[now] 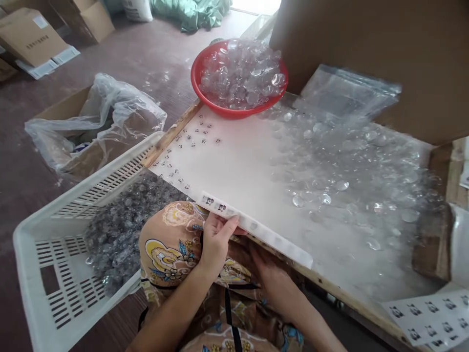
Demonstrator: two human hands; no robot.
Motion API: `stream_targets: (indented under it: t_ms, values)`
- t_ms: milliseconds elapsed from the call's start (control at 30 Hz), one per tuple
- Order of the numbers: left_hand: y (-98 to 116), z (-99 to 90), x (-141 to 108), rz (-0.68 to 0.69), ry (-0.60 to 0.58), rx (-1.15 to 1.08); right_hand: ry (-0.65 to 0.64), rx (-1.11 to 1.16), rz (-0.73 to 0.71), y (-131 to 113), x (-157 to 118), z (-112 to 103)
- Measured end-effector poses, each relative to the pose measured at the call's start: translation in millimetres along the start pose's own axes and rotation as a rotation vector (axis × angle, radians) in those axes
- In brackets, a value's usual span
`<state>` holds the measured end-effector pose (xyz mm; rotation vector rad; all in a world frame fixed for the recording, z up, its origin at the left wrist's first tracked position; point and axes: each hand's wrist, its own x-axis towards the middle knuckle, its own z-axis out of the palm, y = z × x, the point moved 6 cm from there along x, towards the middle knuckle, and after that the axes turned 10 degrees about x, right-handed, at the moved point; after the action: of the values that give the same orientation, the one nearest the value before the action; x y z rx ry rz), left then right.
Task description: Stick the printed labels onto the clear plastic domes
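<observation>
A long white strip (271,238) with small dark panda-like prints lies along the near edge of the white board (238,166). My left hand (217,239) pinches the strip near its printed left part, thumb on top. Below the board's edge is my right hand (262,266), its fingers blurred and partly hidden under the edge, so what they hold cannot be made out. Many clear round pieces (340,186) are spread over the right half of the board. Small dark prints (188,138) dot its left part.
A red basin (234,113) heaped with clear pieces stands at the board's far end. At left are a white crate (27,239) with small pieces and a plastic-lined box (60,105). Clear bags (351,93) lie at back right, a printed sheet (432,318) at front right.
</observation>
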<state>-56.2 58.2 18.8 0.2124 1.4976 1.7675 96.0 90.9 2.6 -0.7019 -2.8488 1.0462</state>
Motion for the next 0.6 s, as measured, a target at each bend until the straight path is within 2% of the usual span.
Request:
stream_targets:
  t_ms: [100, 133, 233, 267, 300, 367, 467, 600]
  values:
    - [-10.7, 3.0, 0.5, -0.043, -0.015, 0.008, -0.410, 0.393, -0.043, -28.6, -28.2, -34.0]
    - [-13.2, 4.1, 0.3, -0.053, -0.024, 0.011, -0.433, 0.501, -0.055, -36.4, -29.0, -50.5]
    - [-17.5, 7.3, -1.6, -0.076, -0.059, 0.015, 0.034, 0.511, 0.040, -31.8, -2.4, -103.3]
    - [-18.3, 8.3, -2.7, -0.084, -0.077, 0.022, 0.191, 0.461, 0.064, -28.5, 8.4, -113.3]
    - [-18.8, 9.2, -3.9, -0.090, -0.098, 0.030, 0.295, 0.419, 0.074, -26.7, 19.8, -117.0]
    - [-18.6, 10.8, -6.4, -0.081, -0.143, 0.059, 0.343, 0.407, 0.051, -27.9, 44.0, -110.0]
    - [-16.7, 12.1, -8.6, -0.018, -0.192, 0.123, 0.293, 0.475, 0.017, -31.8, 70.7, -89.7]
    - [-21.2, 14.1, -7.9, 0.006, -0.226, 0.219, 0.359, 0.520, 0.046, -27.7, 75.0, -76.9]
